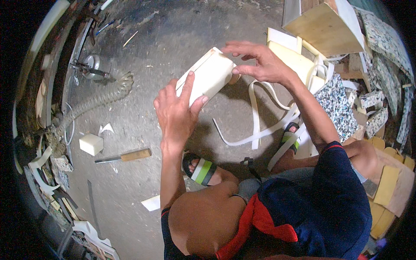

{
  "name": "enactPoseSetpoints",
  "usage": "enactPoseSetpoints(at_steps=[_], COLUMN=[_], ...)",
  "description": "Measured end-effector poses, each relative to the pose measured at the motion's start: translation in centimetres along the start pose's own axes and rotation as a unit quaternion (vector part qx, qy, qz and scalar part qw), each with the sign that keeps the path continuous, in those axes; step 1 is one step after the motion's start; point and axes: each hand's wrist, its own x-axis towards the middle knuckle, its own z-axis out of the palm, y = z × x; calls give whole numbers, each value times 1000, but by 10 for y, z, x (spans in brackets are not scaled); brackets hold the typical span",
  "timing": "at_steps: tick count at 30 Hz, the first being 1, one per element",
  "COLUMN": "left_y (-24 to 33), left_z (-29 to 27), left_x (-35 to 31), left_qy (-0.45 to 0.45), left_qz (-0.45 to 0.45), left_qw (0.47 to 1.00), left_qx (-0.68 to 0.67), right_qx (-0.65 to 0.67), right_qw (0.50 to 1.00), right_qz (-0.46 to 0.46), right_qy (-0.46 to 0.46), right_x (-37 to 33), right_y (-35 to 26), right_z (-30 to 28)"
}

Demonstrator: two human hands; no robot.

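Note:
My left hand (175, 108) grips the near left end of a cream, box-shaped block (207, 78) that looks covered in foam, its thumb and index finger lying across the top face. The block is held tilted above the floor, and a thin brownish seam shows along its far left edge. At the block's far right end is my right hand (258, 63), fingers and thumb spread apart. Its fingertips are at the block's corner; whether they touch it I cannot tell. Below, long white foam strips (255, 115) curl over the floor between the block and my right foot.
A wooden-handled chisel (134, 155) and a small cream foam cube (91, 144) lie on the floor at left. Beyond them are a coiled air hose (97, 97) and a metal tool (91, 67). Speckled foam pieces (336, 102) and a plywood box (325, 30) crowd the right.

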Motion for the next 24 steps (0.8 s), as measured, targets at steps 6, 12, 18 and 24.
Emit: enactPoseSetpoints(at_steps=[6,12,18,24], left_y=[1,-13,-17,-13], left_z=[-1,2,23,22], left_x=[-3,-34,-46,-42], left_qy=[27,88,154,154], left_qz=[-48,-88,-62,-62], left_qw=[996,990,977,979], left_qx=[-75,-71,-133,-119], right_qx=[-96,-223,-250,-278], right_qw=[993,961,942,926], right_qz=[-61,-166,-220,-253], right_qy=[-14,4,-42,-41], right_x=[7,15,33,29], right_y=[-1,-14,-21,-24], right_z=[8,15,33,43])
